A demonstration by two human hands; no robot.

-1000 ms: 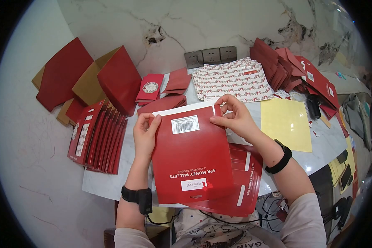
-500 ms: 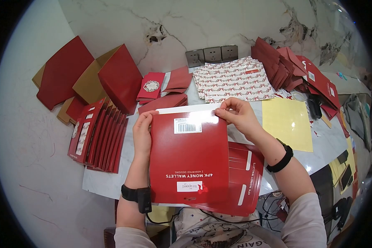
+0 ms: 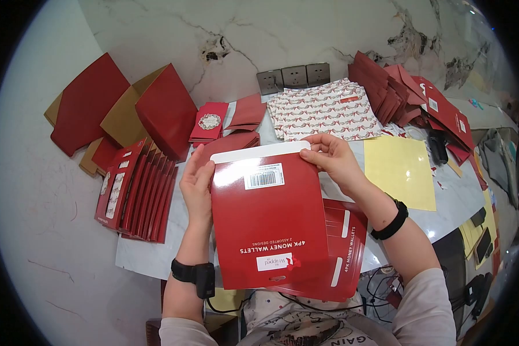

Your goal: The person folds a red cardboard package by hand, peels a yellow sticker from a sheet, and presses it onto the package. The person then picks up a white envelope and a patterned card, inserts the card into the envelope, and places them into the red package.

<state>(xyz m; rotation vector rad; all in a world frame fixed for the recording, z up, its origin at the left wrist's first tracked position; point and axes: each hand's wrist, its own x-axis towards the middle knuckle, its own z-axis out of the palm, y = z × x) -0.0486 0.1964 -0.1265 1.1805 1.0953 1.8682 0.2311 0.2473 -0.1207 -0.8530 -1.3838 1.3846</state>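
In front of me is a red money wallet pack (image 3: 271, 222), its printed back facing up and its lettering upside down. A barcode label and a small logo show on it, and a white flap (image 3: 259, 151) runs along its far edge. My right hand (image 3: 328, 158) pinches the far right corner at this flap. At the far left corner, my left hand (image 3: 198, 187) holds the side edge, its index finger raised off the card. Beneath the pack, partly covered, lie more red wallet packs (image 3: 352, 248) with white-edged slots.
A row of filled red packs (image 3: 135, 190) stands at left, near tall red and brown card boxes (image 3: 164, 112). Patterned sheets (image 3: 323, 112), small red cards (image 3: 209, 122), red envelopes (image 3: 380, 92) and a yellow sheet (image 3: 401, 173) lie across the marble-look table (image 3: 184, 248).
The pack has turned slightly, its near end swinging right, and more of the white flap shows. My left index finger has lifted from the far edge. My right hand keeps its pinch.
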